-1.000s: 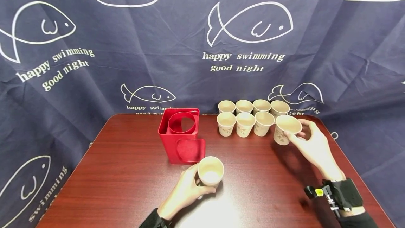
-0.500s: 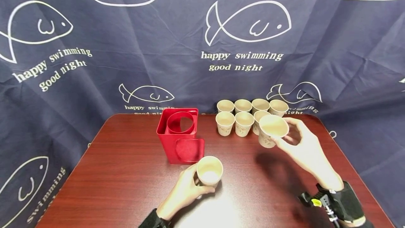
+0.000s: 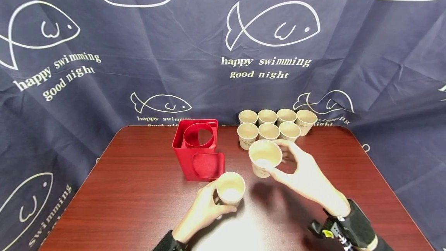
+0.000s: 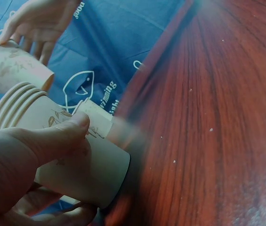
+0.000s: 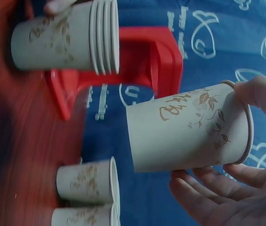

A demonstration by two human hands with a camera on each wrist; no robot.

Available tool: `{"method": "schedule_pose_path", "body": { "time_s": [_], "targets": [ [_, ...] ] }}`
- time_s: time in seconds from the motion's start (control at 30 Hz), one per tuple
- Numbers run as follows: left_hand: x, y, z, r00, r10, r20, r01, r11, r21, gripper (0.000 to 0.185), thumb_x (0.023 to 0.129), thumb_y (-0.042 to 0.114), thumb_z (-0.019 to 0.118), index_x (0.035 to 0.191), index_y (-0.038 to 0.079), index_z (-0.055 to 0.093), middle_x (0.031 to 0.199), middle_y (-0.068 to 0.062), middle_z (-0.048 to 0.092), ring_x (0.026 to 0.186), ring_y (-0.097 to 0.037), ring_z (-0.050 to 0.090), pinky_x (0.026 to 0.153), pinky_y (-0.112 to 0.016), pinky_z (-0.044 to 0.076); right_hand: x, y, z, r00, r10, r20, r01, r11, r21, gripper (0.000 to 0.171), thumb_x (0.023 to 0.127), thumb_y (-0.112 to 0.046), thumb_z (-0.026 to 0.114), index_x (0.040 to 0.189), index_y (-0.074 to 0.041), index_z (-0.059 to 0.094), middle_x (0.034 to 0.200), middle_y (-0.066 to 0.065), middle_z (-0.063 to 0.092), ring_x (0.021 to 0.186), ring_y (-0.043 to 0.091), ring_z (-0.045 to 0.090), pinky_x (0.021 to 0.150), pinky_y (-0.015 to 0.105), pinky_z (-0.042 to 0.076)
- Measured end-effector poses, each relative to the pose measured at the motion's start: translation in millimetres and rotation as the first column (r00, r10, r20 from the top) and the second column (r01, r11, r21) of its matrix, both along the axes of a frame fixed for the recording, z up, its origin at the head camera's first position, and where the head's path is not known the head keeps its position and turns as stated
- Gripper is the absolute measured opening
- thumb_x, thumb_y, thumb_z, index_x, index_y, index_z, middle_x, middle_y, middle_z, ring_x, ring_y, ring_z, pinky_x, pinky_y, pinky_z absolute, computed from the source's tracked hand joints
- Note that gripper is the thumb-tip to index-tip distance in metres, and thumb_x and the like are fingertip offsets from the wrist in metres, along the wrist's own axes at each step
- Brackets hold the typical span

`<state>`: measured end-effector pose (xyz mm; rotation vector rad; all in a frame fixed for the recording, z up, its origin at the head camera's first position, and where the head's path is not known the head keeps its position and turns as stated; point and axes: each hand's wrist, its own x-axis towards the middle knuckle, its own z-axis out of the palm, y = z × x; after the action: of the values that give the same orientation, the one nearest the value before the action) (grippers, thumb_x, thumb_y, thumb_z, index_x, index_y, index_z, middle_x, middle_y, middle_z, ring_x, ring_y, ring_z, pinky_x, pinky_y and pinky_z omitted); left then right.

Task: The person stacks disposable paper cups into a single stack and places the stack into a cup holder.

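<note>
My left hand grips a stack of nested paper cups low over the table's front middle. The left wrist view shows several rims at the top of the stack, the thumb along its side. In my right hand is a single paper cup, pinched near its rim and raised off the table. This cup has brown floral print in the right wrist view. It hangs behind and right of the stack, apart from it, mouth up and slightly tilted.
Several more paper cups stand in two rows at the back right of the brown table. A red box-like holder with a round ring in its top stands left of them. A blue fish-print cloth hangs behind.
My right hand has lifted the cup from the right end of the front row and carried it left and toward me. My left hand and its stack have stayed in place.
</note>
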<state>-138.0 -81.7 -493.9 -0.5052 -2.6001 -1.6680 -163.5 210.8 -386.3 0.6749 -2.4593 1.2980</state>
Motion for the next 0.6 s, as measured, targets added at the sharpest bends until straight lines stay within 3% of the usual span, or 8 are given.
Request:
{"method": "schedule_pose_path", "body": {
  "time_s": [0.3, 0.6],
  "targets": [
    [0.1, 0, 1.3, 1.000, -0.014, 0.014, 0.014, 1.000, 0.025, 0.081, 0.066, 0.021, 0.099, 0.138, 0.019, 0.062, 0.119, 0.002, 0.072, 0.106, -0.011, 0.066, 0.096, -0.025, 0.056, 9.4, -24, 8.0, 0.995, 0.092, 0.042, -0.093, 0.995, 0.018, 0.066, 0.084, -0.024, 0.087, 0.140, -0.029, 0.054, 0.123, -0.011, 0.068, 0.113, 0.007, 0.066, 0.099, 0.024, 0.053],
    [0.1, -1, 0.8, 0.999, -0.025, -0.029, 0.025, 1.000, -0.014, 0.079, 0.068, 0.023, 0.097, 0.138, 0.022, 0.061, 0.119, 0.006, 0.072, 0.107, -0.019, 0.068, 0.095, -0.027, 0.056, 12.8, -42, 9.6, 0.969, 0.233, 0.080, -0.229, 0.972, -0.052, 0.066, 0.085, -0.021, 0.086, 0.142, -0.026, 0.053, 0.125, -0.010, 0.068, 0.116, 0.011, 0.067, 0.102, 0.027, 0.053]
  ]
}}
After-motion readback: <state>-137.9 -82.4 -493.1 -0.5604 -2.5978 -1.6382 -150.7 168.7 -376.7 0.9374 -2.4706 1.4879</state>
